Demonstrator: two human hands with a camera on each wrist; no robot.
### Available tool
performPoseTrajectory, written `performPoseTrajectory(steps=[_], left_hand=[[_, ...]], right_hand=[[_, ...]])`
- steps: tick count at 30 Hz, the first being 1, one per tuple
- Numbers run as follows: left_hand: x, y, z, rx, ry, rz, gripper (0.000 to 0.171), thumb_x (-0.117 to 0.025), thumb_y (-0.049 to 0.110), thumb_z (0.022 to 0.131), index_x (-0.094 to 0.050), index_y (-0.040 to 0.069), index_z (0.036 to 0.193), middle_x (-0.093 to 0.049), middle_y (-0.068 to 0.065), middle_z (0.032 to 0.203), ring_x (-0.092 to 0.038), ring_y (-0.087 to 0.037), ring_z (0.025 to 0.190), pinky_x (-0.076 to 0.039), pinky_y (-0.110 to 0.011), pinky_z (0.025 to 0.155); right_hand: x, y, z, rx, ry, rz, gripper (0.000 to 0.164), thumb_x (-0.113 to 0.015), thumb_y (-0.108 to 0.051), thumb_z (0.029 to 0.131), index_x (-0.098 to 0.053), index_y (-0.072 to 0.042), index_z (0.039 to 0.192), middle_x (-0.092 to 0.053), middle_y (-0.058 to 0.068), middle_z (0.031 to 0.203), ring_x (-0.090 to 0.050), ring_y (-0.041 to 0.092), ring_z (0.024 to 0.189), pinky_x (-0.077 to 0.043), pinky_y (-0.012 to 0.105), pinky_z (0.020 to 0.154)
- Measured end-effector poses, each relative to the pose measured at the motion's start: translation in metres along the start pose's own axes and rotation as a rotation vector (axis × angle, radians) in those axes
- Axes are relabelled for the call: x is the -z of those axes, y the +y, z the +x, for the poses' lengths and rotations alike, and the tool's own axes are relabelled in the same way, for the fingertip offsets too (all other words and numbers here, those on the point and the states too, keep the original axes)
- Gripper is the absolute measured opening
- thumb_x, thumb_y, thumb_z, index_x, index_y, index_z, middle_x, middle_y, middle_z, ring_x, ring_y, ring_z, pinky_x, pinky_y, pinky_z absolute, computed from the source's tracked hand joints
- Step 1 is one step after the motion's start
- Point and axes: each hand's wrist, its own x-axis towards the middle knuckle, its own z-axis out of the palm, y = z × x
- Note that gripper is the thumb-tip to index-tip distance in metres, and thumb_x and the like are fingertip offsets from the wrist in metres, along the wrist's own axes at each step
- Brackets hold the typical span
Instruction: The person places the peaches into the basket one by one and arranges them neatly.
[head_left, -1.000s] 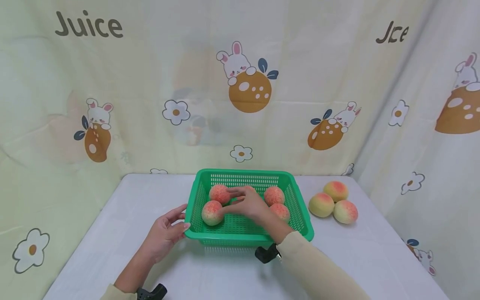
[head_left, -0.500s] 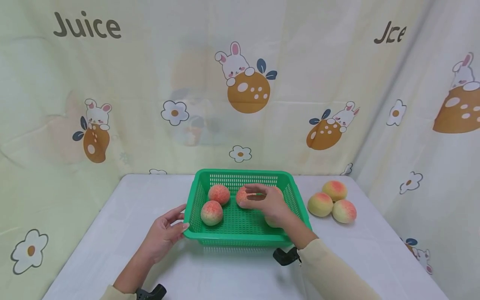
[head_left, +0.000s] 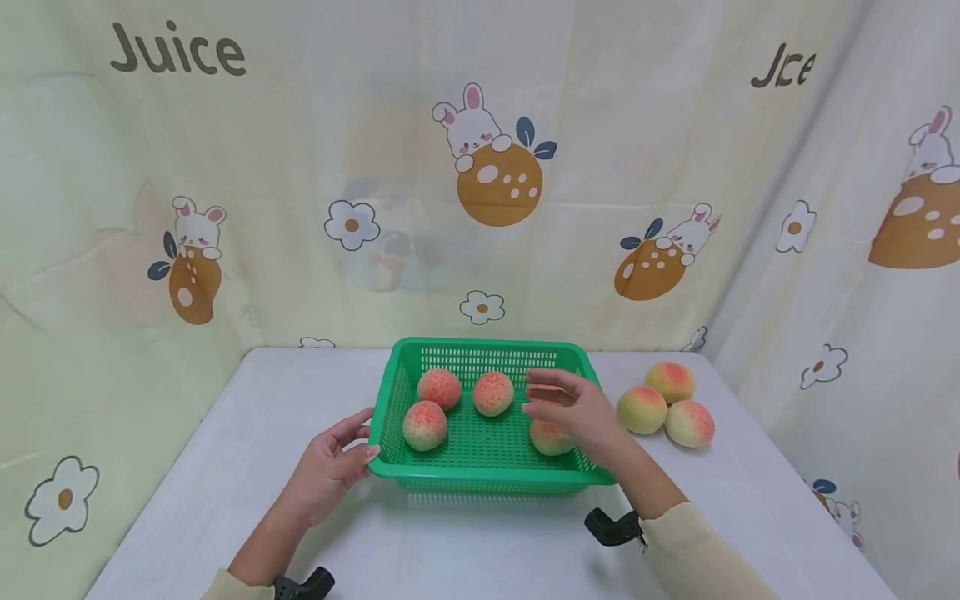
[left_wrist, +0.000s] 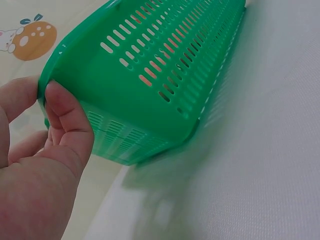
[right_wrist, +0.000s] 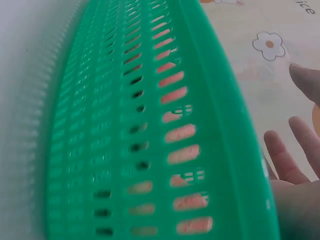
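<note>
A green plastic basket [head_left: 487, 475] stands on the table with several peaches in it. Two peaches lie at its left, the front one [head_left: 425, 425] just below the back one [head_left: 439, 389]. Another peach [head_left: 492, 393] sits in the middle towards the back. At the right, a front peach [head_left: 551, 437] is partly covered by my right hand [head_left: 585, 421], and a peach behind it is mostly hidden. That hand hovers over the basket's right side, fingers extended, holding nothing. My left hand [head_left: 326, 475] pinches the left rim; the left wrist view shows its thumb [left_wrist: 62, 102] against the basket wall.
Three yellower peaches, front left [head_left: 642, 409], back [head_left: 671, 381] and right [head_left: 690, 423], cluster on the white table [head_left: 465, 550] to the right of the basket. A printed curtain [head_left: 300, 167] hangs behind and along the sides.
My right hand has moved right across the basket, from the left peaches past the middle one to the right pair, uncovering the middle peach. My left hand has stayed at the rim.
</note>
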Motion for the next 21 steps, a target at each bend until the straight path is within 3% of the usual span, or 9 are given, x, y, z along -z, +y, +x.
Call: performPoseTrajectory(steps=[6, 13, 21], left_hand=[[-0.001, 0.0, 0.0, 0.001, 0.005, 0.008, 0.068, -0.069, 0.008, 0.096, -0.039, 0.014, 0.158, -0.049, -0.01, 0.128, -0.069, -0.014, 0.097, -0.062, -0.027, 0.086], [-0.001, 0.0, 0.0, 0.0, -0.002, 0.011, 0.067, -0.069, 0.01, 0.097, -0.04, 0.015, 0.157, -0.049, -0.013, 0.132, -0.068, -0.016, 0.097, -0.062, -0.027, 0.086], [0.0, 0.0, 0.0, -0.015, -0.005, 0.018, 0.065, -0.068, 0.01, 0.098, -0.04, 0.015, 0.157, -0.049, -0.014, 0.131, -0.068, -0.015, 0.096, -0.062, -0.027, 0.086]], right_hand=[[0.011, 0.003, -0.013, 0.024, 0.02, -0.058, 0.06, -0.081, -0.028, 0.089, -0.058, -0.013, 0.143, -0.059, 0.019, 0.144, -0.054, 0.036, 0.138, -0.058, 0.024, 0.093], [0.024, 0.009, -0.027, 0.077, 0.059, -0.11, 0.058, -0.078, -0.022, 0.092, -0.056, -0.008, 0.144, -0.055, 0.019, 0.149, -0.054, 0.033, 0.137, -0.057, 0.022, 0.094], [0.043, 0.013, -0.038, 0.145, 0.112, -0.121, 0.052, -0.075, -0.018, 0.094, -0.057, -0.004, 0.141, -0.065, -0.01, 0.135, -0.062, 0.016, 0.129, -0.056, 0.02, 0.095]])
